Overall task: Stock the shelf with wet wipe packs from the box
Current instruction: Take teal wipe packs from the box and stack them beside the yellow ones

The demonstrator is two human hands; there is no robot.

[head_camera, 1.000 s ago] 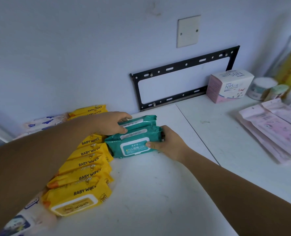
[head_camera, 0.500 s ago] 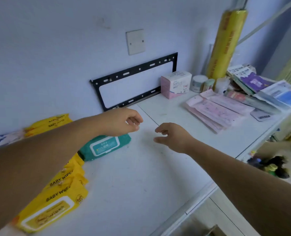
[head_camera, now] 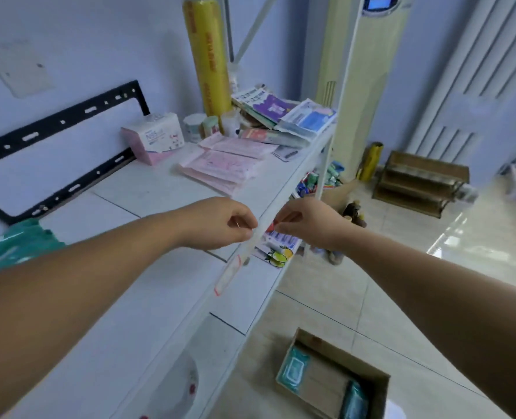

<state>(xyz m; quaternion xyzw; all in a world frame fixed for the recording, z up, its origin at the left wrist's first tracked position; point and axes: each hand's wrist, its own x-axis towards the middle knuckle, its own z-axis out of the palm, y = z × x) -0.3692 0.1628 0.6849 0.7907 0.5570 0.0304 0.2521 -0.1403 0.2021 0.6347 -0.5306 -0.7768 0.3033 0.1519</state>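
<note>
Down on the floor beyond the shelf's front edge, the box holds wipe packs; left hand and right hand hover empty, loosely curled, right nearer.

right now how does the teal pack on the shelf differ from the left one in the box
The shelf pack lies on the shelf top at far left, cut off by the frame; the box pack sits in the cardboard box on the floor, its label showing. Both are teal.
</note>
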